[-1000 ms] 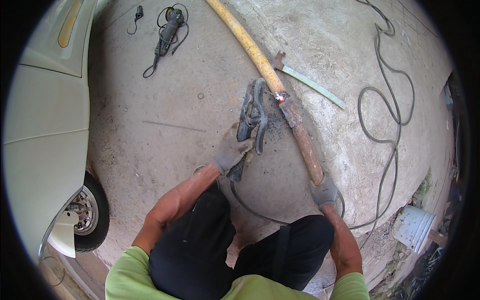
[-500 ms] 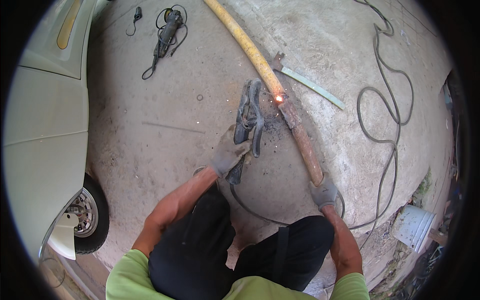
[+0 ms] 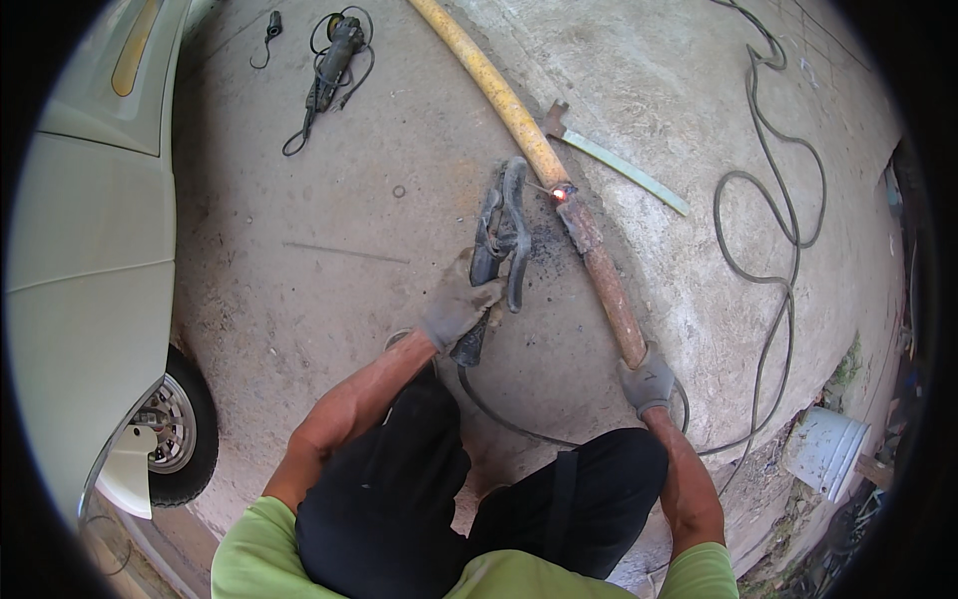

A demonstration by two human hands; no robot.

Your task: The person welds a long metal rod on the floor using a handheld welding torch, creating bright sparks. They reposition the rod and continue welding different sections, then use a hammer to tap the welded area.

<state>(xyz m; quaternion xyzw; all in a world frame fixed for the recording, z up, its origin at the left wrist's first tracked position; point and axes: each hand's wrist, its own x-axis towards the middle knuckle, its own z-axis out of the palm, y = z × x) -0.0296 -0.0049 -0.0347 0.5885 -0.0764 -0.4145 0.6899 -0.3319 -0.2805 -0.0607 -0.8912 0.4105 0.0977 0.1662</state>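
Gloved in grey, my left hand (image 3: 457,307) is closed round the handle of a black welding electrode holder (image 3: 489,250). Its jaws point away from me, and a thin electrode reaches from them toward the pipe. At the joint (image 3: 560,194) a small spot glows orange-white. The long pipe (image 3: 502,92) is yellow on its far part and rusty red-brown on its near part. My right hand (image 3: 647,379), also in a grey glove, grips the pipe's near end. Beside the joint, to the right, lies a hammer (image 3: 621,172) with a pale green flat handle.
An angle grinder (image 3: 335,65) with its cord lies at the far left. A thin rod (image 3: 344,252) and a small ring (image 3: 398,192) are on the concrete. A pale car (image 3: 90,210) stands left. Black cable (image 3: 758,290) loops at right, near a white bucket (image 3: 826,454).
The bright arc and flying sparks at the joint have faded to a smaller glow. Both hands stay almost in place, the electrode holder shifting very slightly.
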